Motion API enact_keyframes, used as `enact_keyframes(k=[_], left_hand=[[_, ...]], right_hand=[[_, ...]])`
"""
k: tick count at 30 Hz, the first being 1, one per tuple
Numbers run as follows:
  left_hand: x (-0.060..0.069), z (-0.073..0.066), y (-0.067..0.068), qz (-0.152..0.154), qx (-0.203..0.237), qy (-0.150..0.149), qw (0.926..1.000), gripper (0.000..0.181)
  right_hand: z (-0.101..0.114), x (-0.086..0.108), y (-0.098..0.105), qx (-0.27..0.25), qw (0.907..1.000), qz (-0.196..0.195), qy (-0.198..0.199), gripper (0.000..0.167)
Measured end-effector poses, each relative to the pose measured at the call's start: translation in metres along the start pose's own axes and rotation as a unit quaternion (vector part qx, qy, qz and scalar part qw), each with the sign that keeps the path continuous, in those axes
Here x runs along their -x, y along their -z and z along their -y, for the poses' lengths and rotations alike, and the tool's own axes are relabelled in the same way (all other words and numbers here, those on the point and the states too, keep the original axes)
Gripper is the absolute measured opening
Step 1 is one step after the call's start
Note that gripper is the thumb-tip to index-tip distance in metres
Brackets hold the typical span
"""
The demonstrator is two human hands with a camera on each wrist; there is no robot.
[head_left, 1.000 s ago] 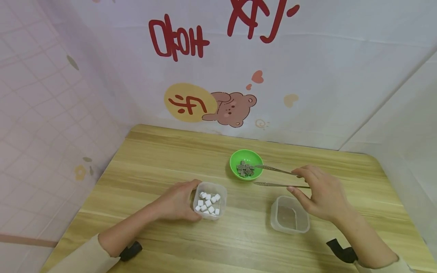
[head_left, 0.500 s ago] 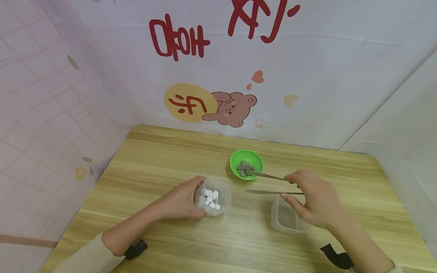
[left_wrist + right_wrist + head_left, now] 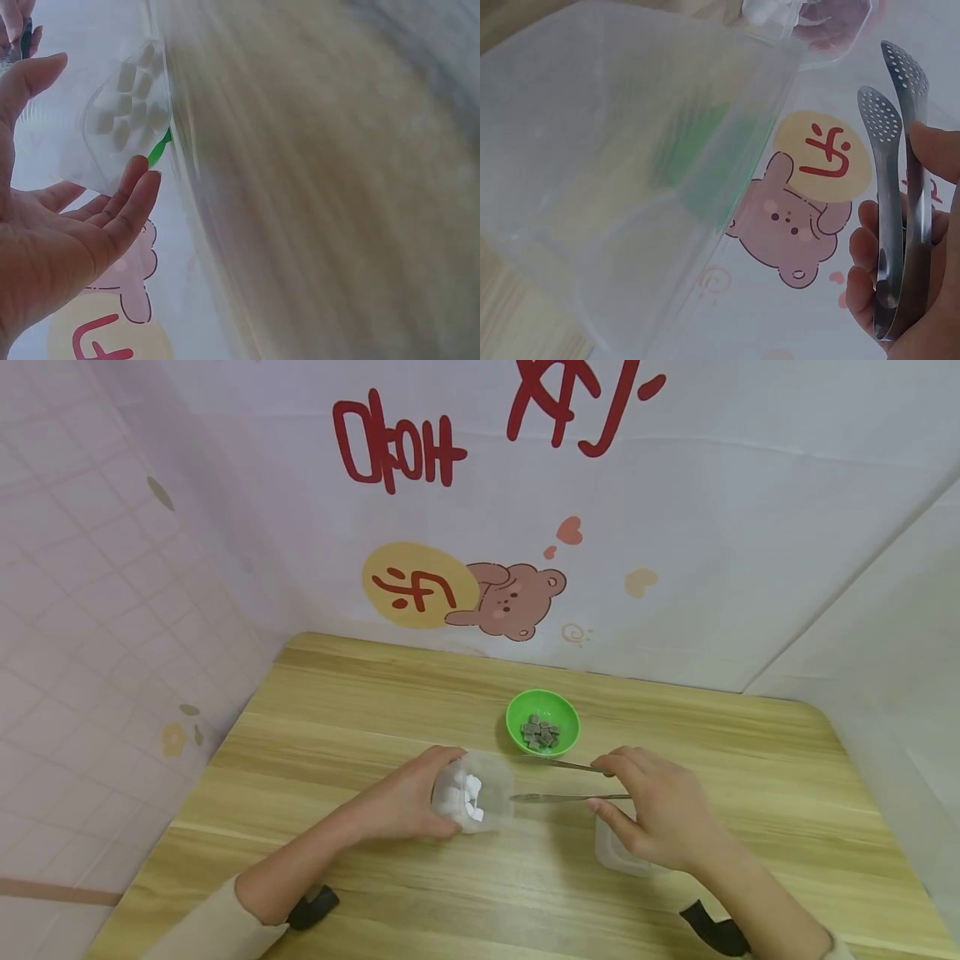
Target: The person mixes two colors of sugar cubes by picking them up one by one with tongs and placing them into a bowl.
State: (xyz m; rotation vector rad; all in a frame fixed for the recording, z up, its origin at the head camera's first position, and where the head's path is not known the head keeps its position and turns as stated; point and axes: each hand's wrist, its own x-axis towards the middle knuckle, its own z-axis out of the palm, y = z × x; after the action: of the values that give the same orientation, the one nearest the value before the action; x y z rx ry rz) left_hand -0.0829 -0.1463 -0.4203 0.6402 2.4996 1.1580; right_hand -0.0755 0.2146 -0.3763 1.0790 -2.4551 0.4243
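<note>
My left hand point(image 3: 401, 800) grips a clear plastic container point(image 3: 497, 793) from its left side, tilted so its mouth faces right. White cubes point(image 3: 471, 795) are gathered inside it; in the left wrist view the cubes point(image 3: 132, 101) show through the wall. My right hand point(image 3: 663, 810) holds metal tongs point(image 3: 558, 764) with their two arms apart and nothing between the tips, which point at the tilted container's mouth. The tongs point(image 3: 904, 195) show perforated tips in the right wrist view. A second clear container point(image 3: 618, 852) stands partly hidden under my right hand.
A green bowl point(image 3: 568, 707) with several grey-brown cubes point(image 3: 542, 733) stands behind, between the two containers. The wooden table point(image 3: 360, 693) meets a printed cloth wall point(image 3: 697, 527) at the back and cloth at both sides.
My left hand has tipped its container to the right, and the white cubes have bunched together. My right hand has moved left and nearer with the tongs, away from the green bowl.
</note>
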Motion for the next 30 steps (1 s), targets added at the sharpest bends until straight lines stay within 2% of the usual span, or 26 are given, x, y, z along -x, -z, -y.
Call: enact_keyframes(k=[6,13,19,30], left_hand=[[-0.001,0.001,-0.001,0.010,-0.001,0.002,0.9999,0.093],[-0.001,0.003,0.001,0.020,-0.009,-0.007,0.9997,0.094],[0.000,0.003,0.003,0.028,-0.011,-0.006,0.9995,0.093],[-0.004,-0.002,0.009,0.049,-0.035,-0.007,0.9981,0.091]], right_hand=[[0.005,-0.006,-0.005,0.000,1.0000,0.010,0.000,0.050],[0.010,-0.013,-0.013,0.008,0.9992,0.039,-0.007,0.035],[0.016,-0.021,-0.021,0.021,0.9981,0.058,-0.005,0.039],[0.025,-0.030,-0.031,0.039,0.9973,0.061,0.013,0.037]])
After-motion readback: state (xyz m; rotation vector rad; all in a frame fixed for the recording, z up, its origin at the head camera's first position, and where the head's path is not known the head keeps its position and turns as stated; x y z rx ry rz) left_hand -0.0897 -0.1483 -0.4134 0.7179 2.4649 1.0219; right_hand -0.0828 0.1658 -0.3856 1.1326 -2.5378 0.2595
